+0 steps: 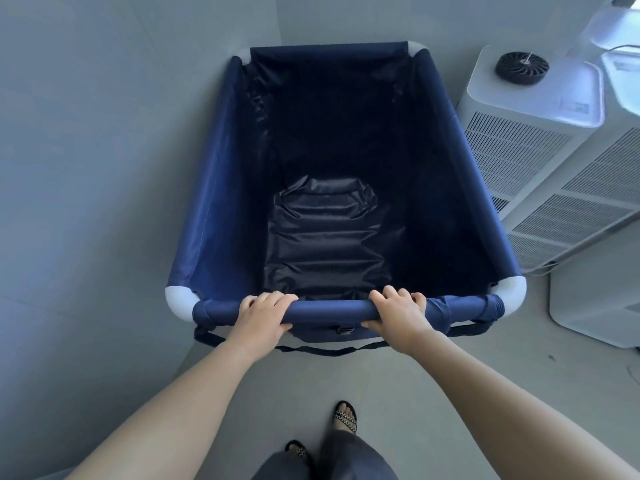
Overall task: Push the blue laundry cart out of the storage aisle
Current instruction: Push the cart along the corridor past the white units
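Two grips on blue laundry cart (221, 188) rail (329, 311), left hand (263, 315) and right hand (398, 311); grey wall (86, 133), pale floor (346, 375), white appliances (519, 140).

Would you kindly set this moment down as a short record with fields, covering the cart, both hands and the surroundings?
cart: blue laundry cart, fabric sides, only dark liner visible inside
left: left hand grips the near rail
right: right hand grips the same rail
left side: grey wall beside the cart
right side: white vented units, dark round fan on one
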The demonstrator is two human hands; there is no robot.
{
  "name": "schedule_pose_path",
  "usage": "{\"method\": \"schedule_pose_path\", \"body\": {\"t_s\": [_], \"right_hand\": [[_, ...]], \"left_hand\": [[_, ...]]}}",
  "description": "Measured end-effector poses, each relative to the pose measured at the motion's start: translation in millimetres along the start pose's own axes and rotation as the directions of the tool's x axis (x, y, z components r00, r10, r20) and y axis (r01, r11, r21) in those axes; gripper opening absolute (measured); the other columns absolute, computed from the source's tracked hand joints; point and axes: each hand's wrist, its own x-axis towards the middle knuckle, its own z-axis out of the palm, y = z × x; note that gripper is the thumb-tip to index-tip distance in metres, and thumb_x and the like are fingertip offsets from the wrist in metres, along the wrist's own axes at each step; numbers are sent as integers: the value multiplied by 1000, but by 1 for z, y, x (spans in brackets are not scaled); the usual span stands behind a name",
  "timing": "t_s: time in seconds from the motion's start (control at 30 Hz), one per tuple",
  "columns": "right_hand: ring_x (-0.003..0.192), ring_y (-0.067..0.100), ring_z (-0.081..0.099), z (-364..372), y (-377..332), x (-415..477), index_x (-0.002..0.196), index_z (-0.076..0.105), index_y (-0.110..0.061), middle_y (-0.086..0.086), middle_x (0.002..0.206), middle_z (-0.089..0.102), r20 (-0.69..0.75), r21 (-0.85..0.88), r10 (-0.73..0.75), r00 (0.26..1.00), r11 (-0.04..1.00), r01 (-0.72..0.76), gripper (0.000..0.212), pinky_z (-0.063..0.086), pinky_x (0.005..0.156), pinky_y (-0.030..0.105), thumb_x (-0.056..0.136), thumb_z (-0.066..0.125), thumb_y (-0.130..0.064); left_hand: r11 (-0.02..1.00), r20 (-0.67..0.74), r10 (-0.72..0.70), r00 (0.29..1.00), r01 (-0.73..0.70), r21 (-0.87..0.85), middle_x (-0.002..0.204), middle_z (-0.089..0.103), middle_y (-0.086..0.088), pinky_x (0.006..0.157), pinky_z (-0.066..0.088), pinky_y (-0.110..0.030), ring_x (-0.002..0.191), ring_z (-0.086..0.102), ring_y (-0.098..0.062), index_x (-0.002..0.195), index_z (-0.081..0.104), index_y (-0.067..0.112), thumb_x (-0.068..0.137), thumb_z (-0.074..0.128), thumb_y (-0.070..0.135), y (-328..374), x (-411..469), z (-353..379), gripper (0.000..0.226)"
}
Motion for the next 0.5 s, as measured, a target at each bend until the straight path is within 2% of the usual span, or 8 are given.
{"method": "schedule_pose_path", "body": {"t_s": [0.13, 0.27, 0.5], "right_hand": [[104, 24, 47, 3, -1, 2, 122, 41, -25, 1, 112, 49, -24, -31, 4, 1000, 1000, -5, 44, 29, 97, 41, 88, 53, -50], [100, 23, 47, 11, -3, 0, 119, 43, -24, 0, 108, 50, -104, -40, 28, 994, 999, -33, 36, 29, 97, 40, 90, 52, -45], [102, 20, 47, 18, -14, -13, 117, 44, -25, -1, 107, 48, -113, -2, 50, 992, 999, -50, 34, 27, 99, 40, 90, 53, -44]], "left_hand": [[999, 37, -43, 998, 43, 5, 115, 54, 9, 96, 27, -33, 109, 47, -17, 124, 42, 31, 94, 50, 26, 9, 5, -5, 31], [998, 81, -22, 996, 17, 56, 116, 51, 6, 92, 28, -35, 110, 44, -18, 126, 38, 27, 95, 46, 18, 9, 6, -6, 33], [997, 107, 48, 993, -54, 47, 114, 50, 4, 90, 27, -37, 108, 42, -19, 127, 37, 25, 93, 45, 11, -3, -6, -3, 38]]}}
